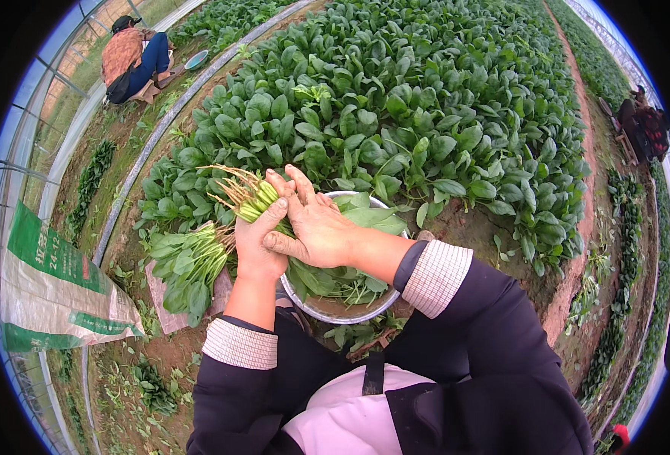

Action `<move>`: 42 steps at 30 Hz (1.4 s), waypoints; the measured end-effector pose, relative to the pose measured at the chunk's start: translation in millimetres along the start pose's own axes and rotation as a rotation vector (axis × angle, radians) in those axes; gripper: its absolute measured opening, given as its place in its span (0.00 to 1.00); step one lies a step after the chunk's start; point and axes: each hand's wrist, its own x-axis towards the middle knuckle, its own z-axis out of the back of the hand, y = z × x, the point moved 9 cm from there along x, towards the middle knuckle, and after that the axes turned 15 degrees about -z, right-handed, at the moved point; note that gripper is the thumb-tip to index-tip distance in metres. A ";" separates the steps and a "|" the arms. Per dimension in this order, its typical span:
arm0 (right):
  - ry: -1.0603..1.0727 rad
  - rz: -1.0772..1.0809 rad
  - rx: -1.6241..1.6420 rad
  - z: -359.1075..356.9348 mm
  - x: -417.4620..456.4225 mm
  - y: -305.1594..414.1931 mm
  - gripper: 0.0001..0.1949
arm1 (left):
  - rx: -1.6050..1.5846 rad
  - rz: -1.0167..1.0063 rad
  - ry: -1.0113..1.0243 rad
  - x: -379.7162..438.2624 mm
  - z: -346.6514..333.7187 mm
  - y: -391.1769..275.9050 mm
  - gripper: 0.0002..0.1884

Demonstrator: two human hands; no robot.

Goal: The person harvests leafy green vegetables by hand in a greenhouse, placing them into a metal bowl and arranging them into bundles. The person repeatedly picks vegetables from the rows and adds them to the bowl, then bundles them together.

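Observation:
My left hand (261,242) is closed around a bunch of spinach (250,199), its thin brown roots sticking out up and to the left. Against the bunch's right side lies my right hand (315,227), clasping it with the fingers stretched out and the thumb across my left hand. My hands partly hide the stems. Under them stands a metal basin (363,314) with loose spinach leaves (363,213) in it. To the left, a pile of spinach bunches (193,267) rests on a flat board (164,307), roots toward my left hand.
Dense spinach plants (403,102) grow ahead. A woven plastic sack (62,284) stands at left, beside a long grey pipe (153,136). One person (133,60) crouches at upper left near a blue-green basin (197,60); another person (645,125) sits far right. Harvested bunches (153,387) lie on the soil.

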 end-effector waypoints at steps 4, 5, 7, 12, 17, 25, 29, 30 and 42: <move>-0.112 0.219 -0.003 32.4 11.2 -24.4 0.33 | 0.064 0.022 -0.004 -0.8 1.7 -5.6 0.20; -0.090 0.173 0.099 42.5 21.0 -48.9 0.28 | 0.067 0.035 0.006 -0.2 -4.0 -5.8 0.21; 0.048 -0.230 -0.149 37.0 48.2 -124.1 0.16 | 0.168 -0.040 0.087 1.9 -8.5 -16.1 0.22; 0.401 -0.789 -0.794 -17.4 31.2 -358.8 0.12 | 0.350 -0.045 0.227 3.4 -9.1 -15.6 0.22; 0.457 -0.318 -0.969 -82.3 51.5 -394.5 0.15 | 0.315 0.108 0.167 5.9 8.8 4.3 0.23; 0.512 -0.470 -1.320 -115.3 114.8 -492.1 0.18 | 0.401 0.135 0.196 21.5 18.9 28.5 0.23; 0.451 -0.521 -1.413 -112.8 116.9 -514.3 0.20 | 0.434 0.218 0.183 25.8 22.3 36.7 0.23; 0.438 -0.574 -1.368 -108.9 115.9 -515.7 0.20 | 0.439 0.217 0.181 26.2 22.9 36.6 0.23; 0.656 -0.477 -1.444 -101.1 78.6 -456.7 0.17 | 0.481 0.161 0.266 13.3 15.9 21.1 0.23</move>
